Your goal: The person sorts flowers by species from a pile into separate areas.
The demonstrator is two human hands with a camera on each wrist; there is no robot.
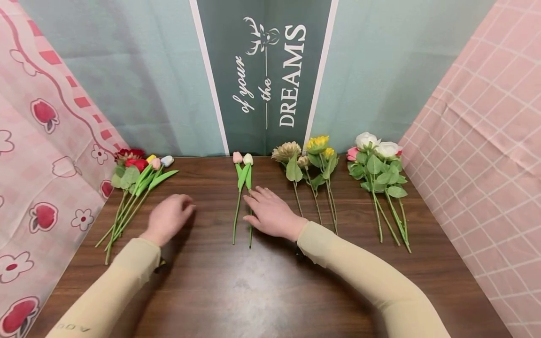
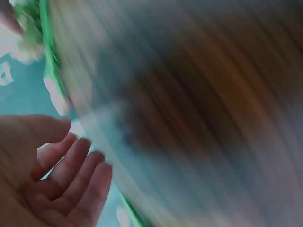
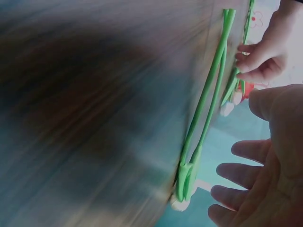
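Note:
Two artificial tulips lie side by side in the middle of the table, a pink tulip (image 1: 237, 158) and a white tulip (image 1: 248, 160), their stems pointing toward me. My right hand (image 1: 272, 213) is beside the white one, fingers spread and its fingertips right at the stem. In the right wrist view the palm holds nothing, and the two green stems (image 3: 208, 94) show beyond the fingers. Over the table to the left is my left hand (image 1: 169, 217), loosely curled with nothing in it. It lies between the tulip pair and a left-hand bunch of red roses (image 1: 136, 164) and tulips (image 1: 156, 164).
Beige flowers (image 1: 287, 151) and yellow sunflowers (image 1: 317, 144) lie right of my right hand. Farther right is a bunch of white roses (image 1: 387, 149) with pink ones. Fabric walls enclose the wooden table (image 1: 236, 291) at the back and both sides.

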